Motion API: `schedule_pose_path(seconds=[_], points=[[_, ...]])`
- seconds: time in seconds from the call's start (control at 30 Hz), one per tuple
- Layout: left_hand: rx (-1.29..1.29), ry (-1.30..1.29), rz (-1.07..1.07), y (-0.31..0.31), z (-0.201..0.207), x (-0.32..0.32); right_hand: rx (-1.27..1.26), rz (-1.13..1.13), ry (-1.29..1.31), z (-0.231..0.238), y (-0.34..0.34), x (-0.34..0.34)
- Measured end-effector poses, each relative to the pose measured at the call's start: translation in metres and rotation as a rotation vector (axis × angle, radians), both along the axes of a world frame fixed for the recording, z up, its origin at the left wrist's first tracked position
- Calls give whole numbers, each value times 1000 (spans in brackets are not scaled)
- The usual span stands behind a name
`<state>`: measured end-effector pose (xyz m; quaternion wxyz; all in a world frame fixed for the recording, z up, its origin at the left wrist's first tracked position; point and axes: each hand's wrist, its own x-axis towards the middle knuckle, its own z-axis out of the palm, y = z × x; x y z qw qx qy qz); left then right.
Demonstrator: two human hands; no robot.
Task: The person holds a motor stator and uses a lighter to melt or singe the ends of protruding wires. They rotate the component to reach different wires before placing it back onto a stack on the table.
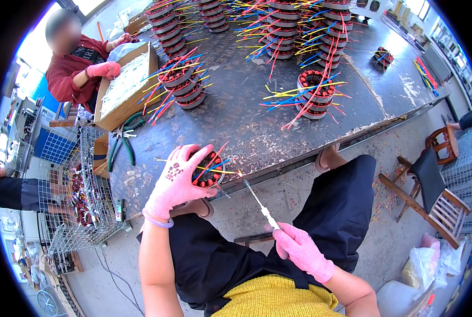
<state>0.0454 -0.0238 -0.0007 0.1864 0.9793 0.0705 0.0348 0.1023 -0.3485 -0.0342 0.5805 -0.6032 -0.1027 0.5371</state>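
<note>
My left hand (175,177), in a pink glove, grips a motor stator (208,174) at the table's front edge. Red coils line the stator's ring, and red, blue and yellow wires stick out of it. In my right hand (302,251), also gloved in pink, is a slim white-handled tool (267,215) with a thin metal shaft. Its tip points up and left, close to the end of a yellow wire, where a small orange glow shows. Whether tip and wire touch, I cannot tell.
Stacks of wired stators (186,84) stand on the dark table (236,105). Green-handled pliers (122,140) lie left, near a cardboard box (141,68) where a co-worker (83,68) stands. A wire basket (83,211) holds more stators. A wooden chair (431,195) stands right.
</note>
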Motion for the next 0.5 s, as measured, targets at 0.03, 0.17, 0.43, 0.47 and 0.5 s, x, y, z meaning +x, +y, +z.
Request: schedule_pose_path(seconds=[0.03,0.17,0.43,0.47,0.5], points=[[-2,3,2,0,0,0,0,-2,-3,0,0,0],[4,3,11,1,-3,-1,5,-21,47,1,3,-1],[-9,9,12,0,-1,-1,0,-24,35,4,2,0],[-7,7,12,0,-1,-1,-12,-18,22,5,2,0],[-5,6,12,1,-2,-1,-13,-21,25,7,3,0]])
